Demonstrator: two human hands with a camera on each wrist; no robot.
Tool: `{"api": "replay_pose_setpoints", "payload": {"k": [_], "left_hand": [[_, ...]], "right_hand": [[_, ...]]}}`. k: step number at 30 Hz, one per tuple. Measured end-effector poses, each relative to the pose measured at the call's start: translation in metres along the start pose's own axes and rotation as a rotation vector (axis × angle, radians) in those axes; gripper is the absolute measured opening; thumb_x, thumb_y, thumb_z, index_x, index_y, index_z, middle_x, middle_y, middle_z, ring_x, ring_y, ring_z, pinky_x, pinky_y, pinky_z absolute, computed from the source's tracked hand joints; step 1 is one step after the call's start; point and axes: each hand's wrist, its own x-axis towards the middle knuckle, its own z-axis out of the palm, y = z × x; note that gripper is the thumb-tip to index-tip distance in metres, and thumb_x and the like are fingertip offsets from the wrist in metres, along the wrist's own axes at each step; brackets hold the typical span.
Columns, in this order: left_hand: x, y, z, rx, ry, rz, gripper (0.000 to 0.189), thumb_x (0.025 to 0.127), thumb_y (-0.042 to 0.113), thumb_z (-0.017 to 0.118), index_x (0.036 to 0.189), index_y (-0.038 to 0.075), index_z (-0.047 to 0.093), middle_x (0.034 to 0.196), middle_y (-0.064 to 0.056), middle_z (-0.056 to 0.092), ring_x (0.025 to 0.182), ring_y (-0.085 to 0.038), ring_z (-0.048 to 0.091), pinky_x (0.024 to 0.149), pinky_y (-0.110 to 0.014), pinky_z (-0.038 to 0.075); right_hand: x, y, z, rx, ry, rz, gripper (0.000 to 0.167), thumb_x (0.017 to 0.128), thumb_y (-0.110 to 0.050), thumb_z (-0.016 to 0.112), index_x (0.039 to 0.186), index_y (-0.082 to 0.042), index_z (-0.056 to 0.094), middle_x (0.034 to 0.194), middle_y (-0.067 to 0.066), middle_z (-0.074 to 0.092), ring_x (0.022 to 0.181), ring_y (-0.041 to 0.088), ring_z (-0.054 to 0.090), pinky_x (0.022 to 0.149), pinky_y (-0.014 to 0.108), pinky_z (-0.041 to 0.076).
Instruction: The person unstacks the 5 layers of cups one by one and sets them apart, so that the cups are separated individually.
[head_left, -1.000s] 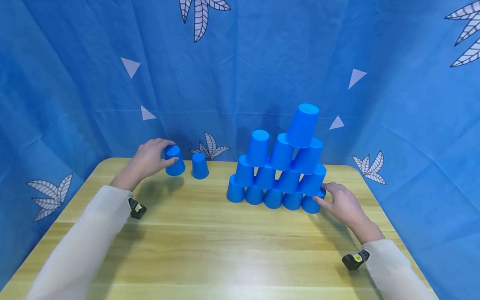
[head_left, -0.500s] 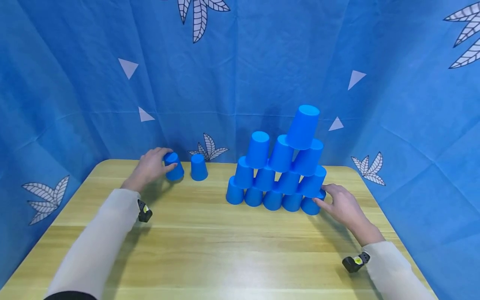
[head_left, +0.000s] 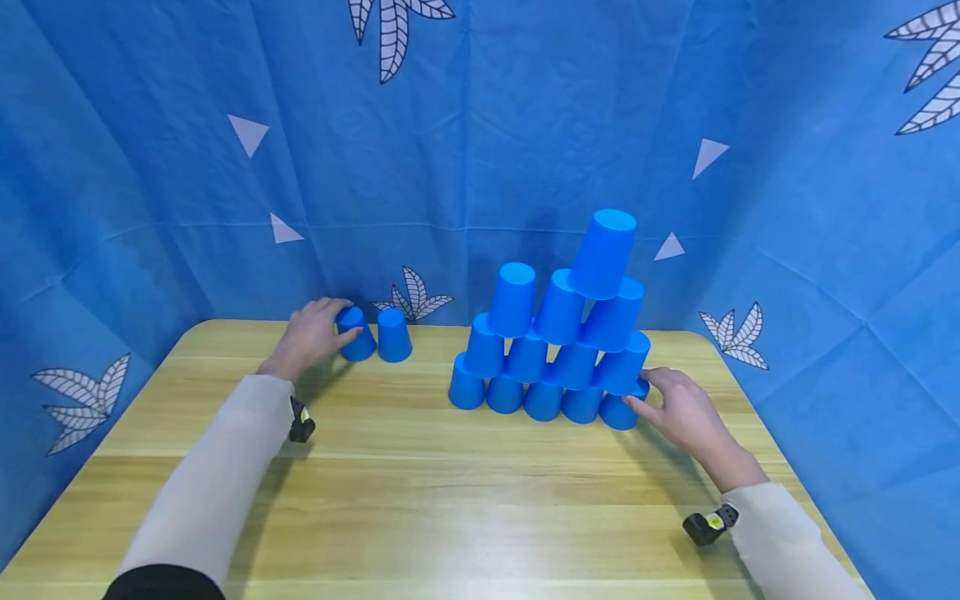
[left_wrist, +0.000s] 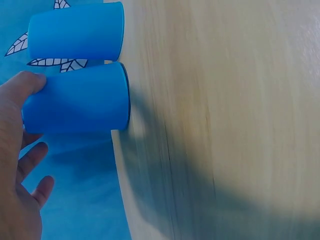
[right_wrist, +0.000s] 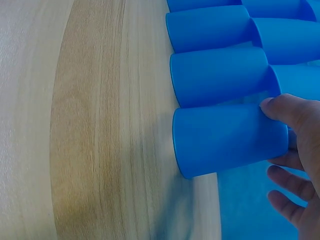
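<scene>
The left grip [head_left: 306,335] pinches an upside-down blue cup [head_left: 358,340] on the counter [head_left: 420,500], just beside a second inverted cup [head_left: 393,336]. The right grip [head_left: 686,410] pinches the right-end bottom cup [head_left: 618,414] of a four-tier cup pyramid [head_left: 527,360]; blue leaf-printed cloth [head_left: 555,108] hangs behind the counter.

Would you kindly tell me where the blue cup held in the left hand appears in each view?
Head: the blue cup is left of centre, just below mid-height, in the left hand.
Left wrist: the blue cup is at left, just above mid-height.
Right wrist: not in it.
Shared landmark: the wooden table, in all three.
</scene>
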Motion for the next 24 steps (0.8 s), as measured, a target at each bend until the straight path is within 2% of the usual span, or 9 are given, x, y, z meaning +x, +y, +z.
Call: {"api": "replay_pose_setpoints", "payload": {"k": [15,24], "left_hand": [[0.000,0.000,0.003,-0.016,-0.014,0.006,0.065,0.096,0.044,0.058,0.145,0.003,0.042,0.146,-0.024,0.040,0.134,-0.047,0.032,0.105,-0.067,0.024],[-0.004,0.008,-0.016,0.010,0.007,0.058,0.063,0.098,0.048,0.053,0.144,0.006,0.045,0.147,-0.023,0.040,0.135,-0.046,0.031,0.105,-0.068,0.022]], "right_hand": [[-0.001,0.000,0.001,-0.001,-0.001,0.009,0.053,0.092,-0.034,0.069,0.123,0.007,0.060,0.121,0.028,0.061,0.113,0.046,0.055,0.092,0.063,0.044],[0.000,0.002,0.002,-0.002,0.004,0.000,0.053,0.092,-0.035,0.069,0.123,0.008,0.060,0.120,0.028,0.061,0.112,0.047,0.056,0.092,0.063,0.044]]}}
